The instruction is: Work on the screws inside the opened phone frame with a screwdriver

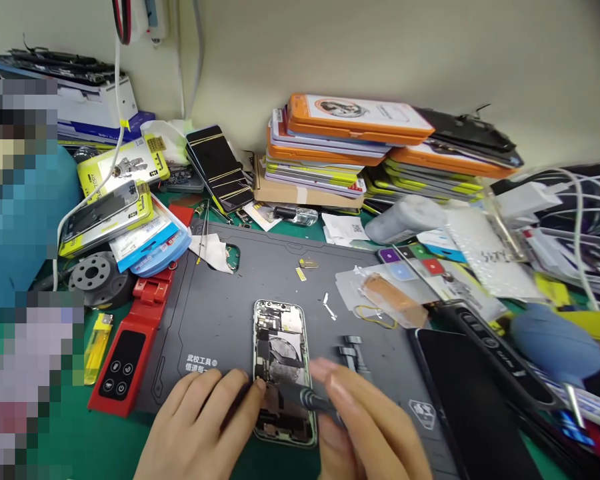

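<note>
The left hand (200, 427) comes in from the bottom edge at about seven o'clock, palm down on the grey mat (220, 313), fingers stretched forward and a little spread. Its fingertips press on the lower left edge of the opened phone (283, 367), pinning it flat; the fingers grasp nothing.

The right hand (365, 427) enters from about five o'clock, fingers curled and pinched around a dark screwdriver (307, 399). The tool points toward nine o'clock, its tip over the lower part of the phone, close to the left fingertips. Whether the tip touches a part inside cannot be told, since motion blur smears the right fingers.

The phone lies near the middle of the mat, its long side running twelve to six, back cover off and its insides showing. Its bottom end is partly covered by both hands.

At three o'clock from the phone lies a black screen panel (470, 400), cut off by the bottom edge. At nine o'clock a red device (130, 353) sits on the mat's left rim, with a yellow lighter (97, 347) beyond it. At twelve o'clock a stack of orange and yellow packages (350, 143) stands against the wall. A blue rubber blower (555, 347) lies at three o'clock, far right. The left edge of the view is pixelated and unreadable.
</note>
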Demonstrator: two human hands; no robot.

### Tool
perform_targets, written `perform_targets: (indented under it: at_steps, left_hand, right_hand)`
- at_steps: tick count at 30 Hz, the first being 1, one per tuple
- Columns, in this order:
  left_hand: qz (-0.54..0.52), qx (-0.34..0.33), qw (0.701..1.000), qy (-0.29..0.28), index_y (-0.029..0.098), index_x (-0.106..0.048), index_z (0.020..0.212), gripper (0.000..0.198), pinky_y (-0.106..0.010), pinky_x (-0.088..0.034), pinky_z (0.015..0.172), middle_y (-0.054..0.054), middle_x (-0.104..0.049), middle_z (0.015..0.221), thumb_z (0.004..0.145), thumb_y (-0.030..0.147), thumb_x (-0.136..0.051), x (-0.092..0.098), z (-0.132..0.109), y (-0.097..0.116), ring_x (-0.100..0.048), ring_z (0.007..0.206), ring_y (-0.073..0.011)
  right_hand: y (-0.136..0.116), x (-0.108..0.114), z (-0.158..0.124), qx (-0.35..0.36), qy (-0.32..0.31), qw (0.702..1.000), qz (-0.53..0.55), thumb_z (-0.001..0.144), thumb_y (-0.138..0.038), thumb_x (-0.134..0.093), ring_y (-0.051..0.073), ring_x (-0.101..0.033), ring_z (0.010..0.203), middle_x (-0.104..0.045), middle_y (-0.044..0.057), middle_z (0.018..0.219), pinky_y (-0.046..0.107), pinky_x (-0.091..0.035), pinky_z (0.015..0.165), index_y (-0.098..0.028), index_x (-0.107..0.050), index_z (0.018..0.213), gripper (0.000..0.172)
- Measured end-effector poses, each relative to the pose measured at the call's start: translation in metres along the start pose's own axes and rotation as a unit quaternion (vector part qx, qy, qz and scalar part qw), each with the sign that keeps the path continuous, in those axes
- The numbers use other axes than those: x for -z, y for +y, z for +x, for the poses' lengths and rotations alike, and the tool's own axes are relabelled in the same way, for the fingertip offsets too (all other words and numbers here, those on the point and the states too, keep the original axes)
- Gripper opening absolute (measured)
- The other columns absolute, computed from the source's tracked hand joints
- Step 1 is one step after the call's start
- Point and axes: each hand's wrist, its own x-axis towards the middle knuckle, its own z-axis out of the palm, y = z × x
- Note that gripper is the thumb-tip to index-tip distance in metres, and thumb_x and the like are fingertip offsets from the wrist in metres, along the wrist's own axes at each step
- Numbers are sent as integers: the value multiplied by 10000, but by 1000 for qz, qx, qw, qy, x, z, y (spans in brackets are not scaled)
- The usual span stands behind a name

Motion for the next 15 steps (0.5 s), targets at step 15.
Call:
perform_targets:
  at_steps: [15]
  left_hand:
    - [2, 13, 1000, -5, 231, -799, 1435, 511, -347, -477, 1048, -45, -848, 1293, 1166, 51, -403, -3, 1, 0, -682, 1185, -218]
  right_hand:
    - [-1, -6, -3, 27, 25, 998, 42, 984, 83, -706, 188, -766, 995, -775, 53, 1158, 334, -667, 831, -349, -668, 1672, 813]
